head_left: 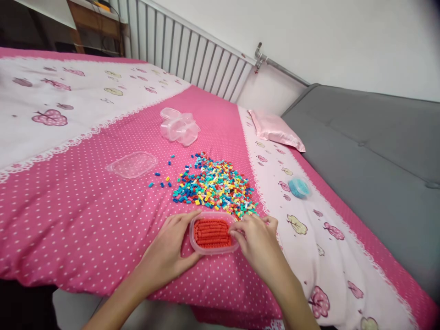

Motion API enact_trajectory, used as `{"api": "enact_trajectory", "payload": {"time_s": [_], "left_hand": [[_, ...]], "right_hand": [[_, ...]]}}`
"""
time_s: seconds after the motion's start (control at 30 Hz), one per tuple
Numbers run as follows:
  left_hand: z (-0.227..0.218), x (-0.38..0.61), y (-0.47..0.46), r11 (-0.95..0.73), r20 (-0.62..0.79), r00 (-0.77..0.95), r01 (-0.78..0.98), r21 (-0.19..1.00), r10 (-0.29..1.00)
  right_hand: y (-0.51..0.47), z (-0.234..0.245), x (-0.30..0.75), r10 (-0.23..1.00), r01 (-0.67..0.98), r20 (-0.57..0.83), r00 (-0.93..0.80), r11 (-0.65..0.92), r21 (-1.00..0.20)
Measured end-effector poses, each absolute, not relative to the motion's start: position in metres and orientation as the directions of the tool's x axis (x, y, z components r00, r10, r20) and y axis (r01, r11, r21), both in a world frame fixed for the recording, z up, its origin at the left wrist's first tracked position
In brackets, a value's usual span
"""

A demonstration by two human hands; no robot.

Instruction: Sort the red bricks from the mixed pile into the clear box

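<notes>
A clear plastic container (213, 251) stands near the bed's front edge, with small red building bricks (212, 233) packed inside in neat rows. My left hand (175, 240) grips its left side, fingers at the far rim and thumb at the near rim. At the right end of the container, my right hand (256, 236) has its fingers pinched together just over the bricks; whatever they hold is hidden. Just beyond the container spreads a pile of small multicoloured bricks (218, 183), with several strays to its left.
A clear lid (134, 165) lies flat to the left of the pile. Farther back are stacked clear containers (180, 127). On the right sit a container of blue pieces (299, 188) and a pink pillow (275, 129), beside a grey padded headboard (371, 146). Metal railing (192, 46) borders the far side.
</notes>
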State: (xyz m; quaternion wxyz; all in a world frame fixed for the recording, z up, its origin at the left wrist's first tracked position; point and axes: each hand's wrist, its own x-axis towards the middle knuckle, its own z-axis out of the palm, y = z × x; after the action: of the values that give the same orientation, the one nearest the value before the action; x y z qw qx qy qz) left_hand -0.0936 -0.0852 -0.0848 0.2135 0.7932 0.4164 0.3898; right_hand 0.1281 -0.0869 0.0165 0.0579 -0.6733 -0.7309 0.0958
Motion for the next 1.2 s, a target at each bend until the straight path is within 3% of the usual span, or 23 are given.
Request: {"api": "enact_trajectory", "payload": {"time_s": [0.67, 0.9, 1.2], "left_hand": [[-0.084, -0.093, -0.086, -0.54, 0.415, 0.347, 0.487, 0.686, 0.841], [-0.084, -0.093, -0.085, -0.546, 0.422, 0.347, 0.494, 0.677, 0.838], [-0.084, -0.094, -0.086, -0.543, 0.421, 0.345, 0.485, 0.685, 0.839]], "right_hand": [[-0.091, 0.005, 0.137, 0.987, 0.956, 0.073, -0.14, 0.154, -0.249], [-0.089, 0.006, 0.136, 0.991, 0.949, 0.036, -0.133, 0.137, -0.283], [-0.086, 0.008, 0.145, 0.993, 0.923, 0.088, -0.078, 0.105, -0.37]]}}
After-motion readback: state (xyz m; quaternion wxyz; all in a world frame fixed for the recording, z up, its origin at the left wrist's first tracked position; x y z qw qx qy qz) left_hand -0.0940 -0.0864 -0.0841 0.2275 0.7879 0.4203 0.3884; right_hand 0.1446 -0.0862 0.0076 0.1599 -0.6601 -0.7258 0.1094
